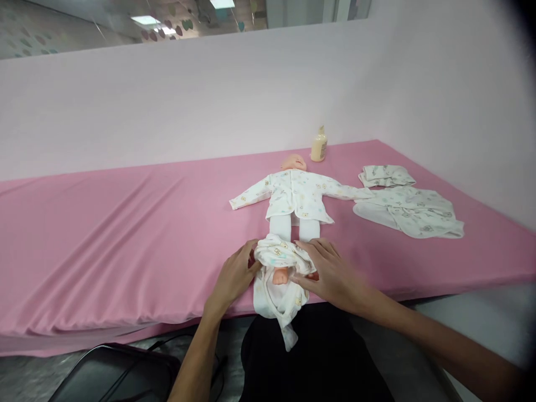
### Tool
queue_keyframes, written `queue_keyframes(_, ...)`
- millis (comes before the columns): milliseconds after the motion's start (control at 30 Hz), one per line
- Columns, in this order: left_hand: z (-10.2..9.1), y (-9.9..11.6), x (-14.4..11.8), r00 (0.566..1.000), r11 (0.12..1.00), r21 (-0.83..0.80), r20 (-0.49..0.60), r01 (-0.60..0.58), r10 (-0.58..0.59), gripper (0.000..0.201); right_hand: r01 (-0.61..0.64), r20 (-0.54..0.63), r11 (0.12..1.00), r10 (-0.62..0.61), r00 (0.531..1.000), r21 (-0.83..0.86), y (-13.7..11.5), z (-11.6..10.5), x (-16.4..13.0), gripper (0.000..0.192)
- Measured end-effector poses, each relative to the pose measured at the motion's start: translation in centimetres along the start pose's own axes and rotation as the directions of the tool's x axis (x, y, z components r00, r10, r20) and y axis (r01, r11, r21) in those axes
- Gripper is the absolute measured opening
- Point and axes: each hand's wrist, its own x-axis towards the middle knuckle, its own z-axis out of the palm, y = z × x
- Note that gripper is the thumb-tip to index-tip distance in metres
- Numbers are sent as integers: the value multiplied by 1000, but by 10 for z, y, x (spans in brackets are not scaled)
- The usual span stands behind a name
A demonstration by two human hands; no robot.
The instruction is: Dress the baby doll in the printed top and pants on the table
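— Pink sheeting covered the table [125,223], with a doll [295,195] lying on its back near the front edge?

— Yes. Both hands gripped the bunched printed trousers [280,254] at its feet: left hand [234,276] and right hand [330,271], fingers curled into the cloth. Folded clothes [408,209] and a bottle [319,145] lay beyond.

Pink-sheeted table [104,234] bearing doll [295,192] beyond the fingers, bottle [319,144] behind, folded clothes [408,207] to their right.
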Motion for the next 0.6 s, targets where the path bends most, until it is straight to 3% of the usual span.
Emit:
queue_keyframes(133, 5, 14, -32, 994, 995, 1, -45, -97, 96, 63, 40, 39, 998, -38, 999, -53, 4, -3, 0, 61)
queue_keyframes(233, 14, 20, -45, 985, 985, 9, -23, -170, 170, 62, 49, 41, 998, -47, 998, -44, 6, -1, 3, 59)
queue_keyframes(367, 23, 15, -40, 979, 980, -32, -72, -195, 193, 48, 29, 8, 1000, -29, 1000, 5, 10, 5, 3, 43)
queue_keyframes(600, 18, 1, -33, 974, 966, -125, -27, -228, 226, 45, -72, 34, 984, 68, 997, 166, 14, 2, -2, 40)
